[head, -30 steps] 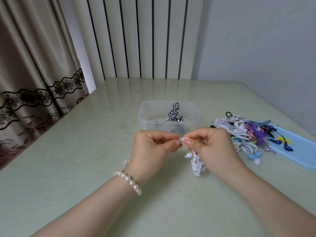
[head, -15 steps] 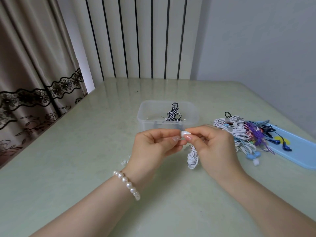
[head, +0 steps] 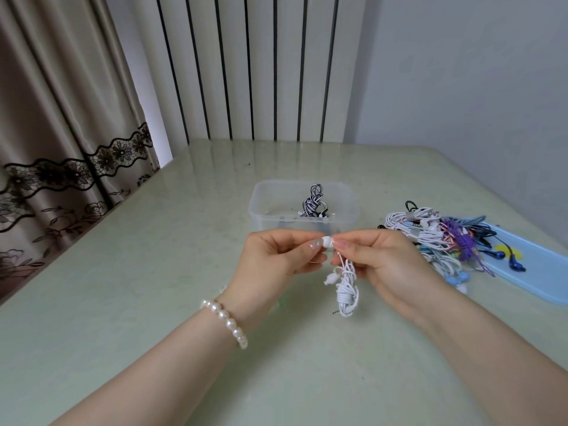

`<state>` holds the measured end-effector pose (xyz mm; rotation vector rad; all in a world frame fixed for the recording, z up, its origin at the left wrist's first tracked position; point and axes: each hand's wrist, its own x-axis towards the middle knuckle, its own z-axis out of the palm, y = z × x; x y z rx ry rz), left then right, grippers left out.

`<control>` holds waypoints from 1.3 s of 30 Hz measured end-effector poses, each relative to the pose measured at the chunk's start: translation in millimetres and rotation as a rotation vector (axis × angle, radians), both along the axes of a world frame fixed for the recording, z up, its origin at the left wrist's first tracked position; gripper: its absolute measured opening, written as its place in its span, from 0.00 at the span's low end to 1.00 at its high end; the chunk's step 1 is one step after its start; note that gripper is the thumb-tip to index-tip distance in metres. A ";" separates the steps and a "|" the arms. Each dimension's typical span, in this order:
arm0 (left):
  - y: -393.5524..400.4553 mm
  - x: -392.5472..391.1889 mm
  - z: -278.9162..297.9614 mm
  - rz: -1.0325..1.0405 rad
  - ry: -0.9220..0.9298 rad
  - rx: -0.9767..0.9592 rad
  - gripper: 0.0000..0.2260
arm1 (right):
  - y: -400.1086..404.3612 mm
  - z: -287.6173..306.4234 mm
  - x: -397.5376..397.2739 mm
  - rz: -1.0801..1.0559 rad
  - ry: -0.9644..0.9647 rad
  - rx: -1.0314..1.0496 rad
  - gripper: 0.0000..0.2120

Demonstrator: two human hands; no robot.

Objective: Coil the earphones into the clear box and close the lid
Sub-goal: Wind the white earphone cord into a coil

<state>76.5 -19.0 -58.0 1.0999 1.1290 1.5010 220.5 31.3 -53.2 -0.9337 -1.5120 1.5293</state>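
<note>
- Pale green worktop (head: pixel 123 302) carries a clear box (head: pixel 261 207), lid off.
- Both hands' grips, left hand (head: pixel 276 265) and right hand (head: pixel 390 265), pinch one white earbud (head: pixel 326 241).
- White earphones (head: pixel 347 295) hang below in a tight coil.

both forearms come in from the bottom corners, left hand (head: pixel 278 261) and right hand (head: pixel 381 262) meet mid-frame, curled fingertips pinching together, palms facing each other

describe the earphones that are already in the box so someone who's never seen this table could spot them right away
Find the clear box in the middle of the table, just beyond the two hands. Inside stands a single coiled bundle, the striped earphones, towards the box's right half. Its cord is black and white, unlike the plain white earphones held in the hands and the mixed pile at the right.
</note>
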 end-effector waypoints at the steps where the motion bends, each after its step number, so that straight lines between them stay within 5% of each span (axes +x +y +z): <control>1: 0.0 -0.2 0.3 -0.002 0.030 0.010 0.07 | 0.3 -0.1 0.6 0.015 0.002 -0.021 0.11; 6: 0.8 -2.0 3.1 0.019 0.123 0.050 0.07 | 1.3 3.2 2.0 0.108 0.127 -0.158 0.10; 11: 2.2 -9.1 2.6 -0.092 0.060 -0.125 0.12 | 1.9 8.1 3.0 0.138 0.295 -0.228 0.08; 14: -1.1 -4.6 1.1 -0.195 0.094 -0.175 0.16 | 4.2 6.3 4.5 0.136 0.286 -0.225 0.10; 18: 0.3 -2.1 0.8 -0.084 0.074 -0.148 0.07 | 5.9 5.5 5.3 0.115 0.273 -0.256 0.11; 26: 3.0 -5.1 -3.6 -0.019 0.163 -0.067 0.09 | 0.1 1.0 1.2 0.125 0.063 -0.263 0.20; 33: 1.7 -15.0 4.5 -0.184 0.073 -0.167 0.08 | 1.8 -0.4 1.6 0.117 0.037 -0.210 0.11; 36: 7.1 -29.1 9.2 -0.040 0.213 -0.183 0.05 | 4.2 0.7 4.7 0.085 0.035 -0.205 0.12; 39: 14.8 -52.1 5.9 0.161 0.589 -0.200 0.05 | 7.8 1.2 6.9 0.050 0.058 -0.213 0.10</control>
